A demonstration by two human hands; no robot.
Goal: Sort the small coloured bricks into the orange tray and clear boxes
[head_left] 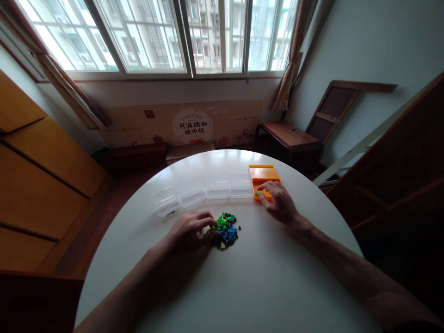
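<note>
A mixed pile of small toy building bricks (227, 231), green, blue, dark and pale yellow, lies mid-table. At its left edge is my left hand (192, 229), fingers bent and apart, with the fingertips touching green bricks. My right hand (277, 201) reaches over an orange plastic box (262, 172) whose lid is folded back. Its thumb and forefinger are apart, and a small green brick (257, 194) shows by the thumb tip; whether the thumb touches it I cannot tell. My right hand hides part of the box's inside.
Several clear plastic boxes (218, 190) with raised lids form a curved row left of the orange box. One dark brick (239, 228) lies just right of the pile. The round white table (270, 286) has a curved far edge; a wooden chair (291, 134) stands beyond it.
</note>
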